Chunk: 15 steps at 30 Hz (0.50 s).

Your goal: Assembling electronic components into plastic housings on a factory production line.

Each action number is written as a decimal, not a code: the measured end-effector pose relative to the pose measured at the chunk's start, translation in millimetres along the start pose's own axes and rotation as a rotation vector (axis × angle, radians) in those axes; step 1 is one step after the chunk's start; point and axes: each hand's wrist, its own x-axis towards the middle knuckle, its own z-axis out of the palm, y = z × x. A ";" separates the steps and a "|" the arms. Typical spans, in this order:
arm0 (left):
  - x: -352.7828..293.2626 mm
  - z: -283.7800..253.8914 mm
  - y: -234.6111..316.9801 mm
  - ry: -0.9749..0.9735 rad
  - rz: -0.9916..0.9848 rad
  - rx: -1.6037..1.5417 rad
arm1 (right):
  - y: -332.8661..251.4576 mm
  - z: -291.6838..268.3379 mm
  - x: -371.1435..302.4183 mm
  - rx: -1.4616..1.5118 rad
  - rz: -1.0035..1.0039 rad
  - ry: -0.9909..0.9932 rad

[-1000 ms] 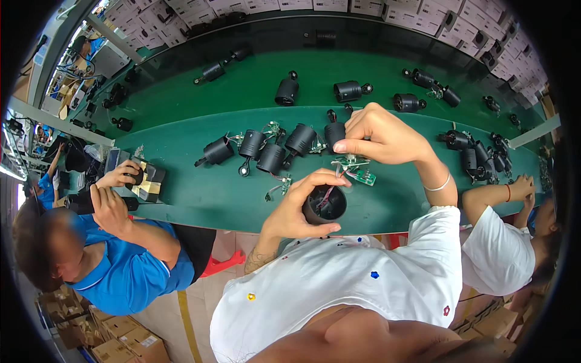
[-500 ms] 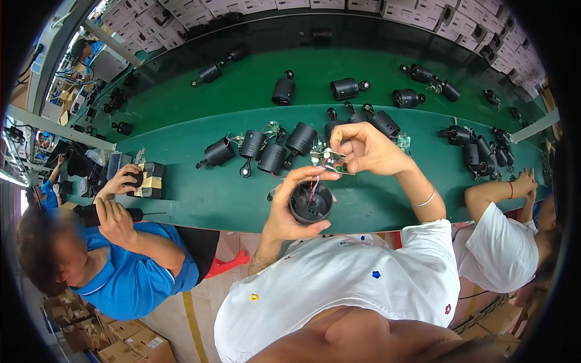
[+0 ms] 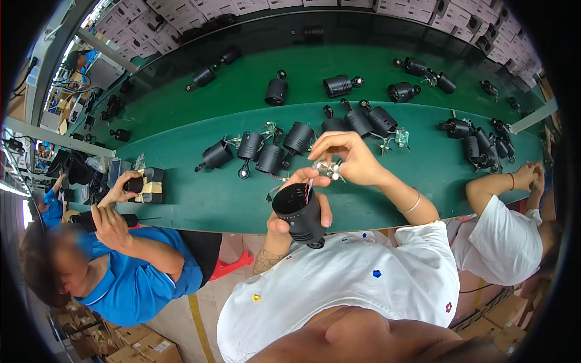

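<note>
Right hand (image 3: 348,158) nearer black housing (image 3: 299,213)

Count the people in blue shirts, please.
2: one person in blue at lower left holding a black part, another at the far left edge, mostly hidden. More may be hidden.

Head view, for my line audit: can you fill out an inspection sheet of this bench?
Surface: green table, two levels, a raised green shelf behind.
Job's things: black cylindrical housing gripped in the left hand; small wired part pinched by the right hand just above its open mouth.
Clutter: a row of black housings on the table, more on the shelf.
Fingers: left wrapped round the housing; right closed on the part.
Cables: thin wires run from the part into the housing.
Surroundings: a person in blue to the left, a person in white to the right, cartons on the floor.
</note>
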 end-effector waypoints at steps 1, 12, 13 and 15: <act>-0.3 0.1 -1.7 -0.031 -0.006 -0.069 | 5.0 -2.8 2.3 -0.056 -0.091 0.025; -5.4 -2.1 3.7 -0.121 0.034 0.229 | -22.0 -22.4 -13.0 -0.133 -0.211 -0.053; -5.3 -0.2 3.8 -0.107 0.031 0.322 | -21.6 -24.2 -14.6 -0.067 -0.218 -0.051; -4.2 7.5 1.1 -0.060 0.015 0.326 | -18.4 -23.3 -18.3 -0.050 -0.260 -0.055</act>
